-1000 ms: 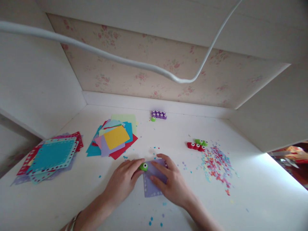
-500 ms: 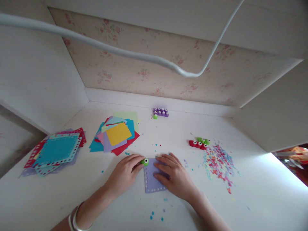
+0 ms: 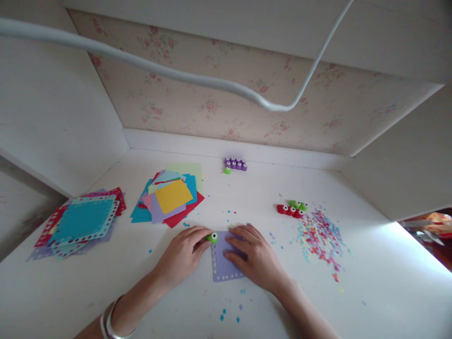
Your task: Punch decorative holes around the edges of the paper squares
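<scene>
A purple sheet of paper (image 3: 222,263) lies on the white table in front of me, with small punched holes along its left and bottom edges. My left hand (image 3: 185,252) grips a small green craft punch (image 3: 212,238) between thumb and fingers at the sheet's upper left corner. The punch has a white top with a dark star. Spread over the right part of the sheet, my right hand (image 3: 254,256) presses it flat and hides its right edge.
Punched sheets (image 3: 84,219) are stacked at the left; loose coloured paper (image 3: 173,195) is piled nearer the middle. Purple punches (image 3: 236,164) stand at the back. Red punches (image 3: 291,211) and green ones (image 3: 298,205) sit right, beside a heap of confetti (image 3: 321,238). A white cable (image 3: 219,84) crosses above.
Hands, punch and purple sheet hold nearly the same places. The whole view has shifted very slightly.
</scene>
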`<state>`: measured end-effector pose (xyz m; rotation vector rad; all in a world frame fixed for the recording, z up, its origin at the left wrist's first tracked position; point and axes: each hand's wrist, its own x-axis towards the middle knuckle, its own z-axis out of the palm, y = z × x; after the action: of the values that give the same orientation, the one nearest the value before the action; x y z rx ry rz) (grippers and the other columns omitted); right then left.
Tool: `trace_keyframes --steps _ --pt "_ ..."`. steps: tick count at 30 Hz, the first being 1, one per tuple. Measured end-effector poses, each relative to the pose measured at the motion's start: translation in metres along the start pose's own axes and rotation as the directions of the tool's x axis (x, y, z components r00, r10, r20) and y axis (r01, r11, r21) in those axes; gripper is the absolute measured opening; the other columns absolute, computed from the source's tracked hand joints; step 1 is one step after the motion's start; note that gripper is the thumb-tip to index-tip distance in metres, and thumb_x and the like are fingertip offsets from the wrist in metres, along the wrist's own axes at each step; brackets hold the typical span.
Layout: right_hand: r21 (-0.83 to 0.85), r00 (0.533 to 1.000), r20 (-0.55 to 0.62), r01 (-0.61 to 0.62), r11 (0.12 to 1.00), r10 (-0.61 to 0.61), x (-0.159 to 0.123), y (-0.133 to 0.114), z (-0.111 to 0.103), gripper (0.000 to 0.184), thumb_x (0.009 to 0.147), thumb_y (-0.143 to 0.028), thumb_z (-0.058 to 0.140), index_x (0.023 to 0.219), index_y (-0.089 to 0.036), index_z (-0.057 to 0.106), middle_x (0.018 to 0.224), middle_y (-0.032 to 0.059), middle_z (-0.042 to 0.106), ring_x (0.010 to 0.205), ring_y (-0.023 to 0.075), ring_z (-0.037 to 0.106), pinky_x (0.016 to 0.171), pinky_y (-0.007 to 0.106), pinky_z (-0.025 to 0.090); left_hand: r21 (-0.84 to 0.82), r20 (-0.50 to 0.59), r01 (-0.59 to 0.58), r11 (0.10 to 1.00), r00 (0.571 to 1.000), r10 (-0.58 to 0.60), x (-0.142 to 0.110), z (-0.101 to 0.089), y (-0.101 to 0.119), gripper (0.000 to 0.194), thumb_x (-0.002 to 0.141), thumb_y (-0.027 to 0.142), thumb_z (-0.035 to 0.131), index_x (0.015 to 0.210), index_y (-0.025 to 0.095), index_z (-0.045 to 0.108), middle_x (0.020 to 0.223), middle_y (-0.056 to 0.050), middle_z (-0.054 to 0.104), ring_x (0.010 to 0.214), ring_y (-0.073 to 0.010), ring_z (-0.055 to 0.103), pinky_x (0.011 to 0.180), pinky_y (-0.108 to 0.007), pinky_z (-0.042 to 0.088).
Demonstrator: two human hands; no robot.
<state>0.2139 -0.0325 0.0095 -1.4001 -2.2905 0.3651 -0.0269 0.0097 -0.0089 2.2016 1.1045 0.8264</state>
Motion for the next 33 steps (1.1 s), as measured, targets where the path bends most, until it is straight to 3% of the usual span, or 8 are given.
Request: trace_keyframes --steps 25,29,33 --pt "-0.012 0.999 -0.045 0.007 1.0 -0.007 0.001 -0.001 0.001 0.026 0.09 -0.039 0.066 0.113 -0.027 0.072 0.121 0.0078 0.067 0.114 0.0268 0.06 0.108 0.053 0.041 -0.003 0.01 0.006 1.0 1.0 -0.006 0.0 -0.001 0.004 0.019 0.094 0.029 0.061 0.111 0.024 0.068 0.109 -0.005 0.072 0.101 -0.0211 0.067 0.091 -0.036 0.055" --pt "-0.005 0.999 -0.048 0.004 1.0 -0.005 0.001 -0.002 0.0 0.026 0.09 -0.039 0.066 0.112 -0.026 0.072 0.12 0.0079 0.067 0.113 0.0265 0.06 0.107 0.052 0.041 -0.072 0.044 0.045 0.996 0.998 -0.042 0.003 -0.005 0.008 0.021 0.094 0.031 0.06 0.112 0.023 0.068 0.111 -0.006 0.07 0.098 -0.0199 0.067 0.088 -0.033 0.055" --pt "0.0 0.999 -0.047 0.001 1.0 -0.001 0.001 -0.003 -0.001 0.026 0.089 -0.038 0.067 0.111 -0.025 0.072 0.119 0.0079 0.067 0.113 0.0262 0.06 0.107 0.051 0.041 -0.124 0.049 0.149 0.981 0.988 -0.144 0.01 -0.009 0.014 0.024 0.097 0.037 0.054 0.107 0.023 0.07 0.106 -0.005 0.071 0.084 -0.0167 0.067 0.073 -0.027 0.055"
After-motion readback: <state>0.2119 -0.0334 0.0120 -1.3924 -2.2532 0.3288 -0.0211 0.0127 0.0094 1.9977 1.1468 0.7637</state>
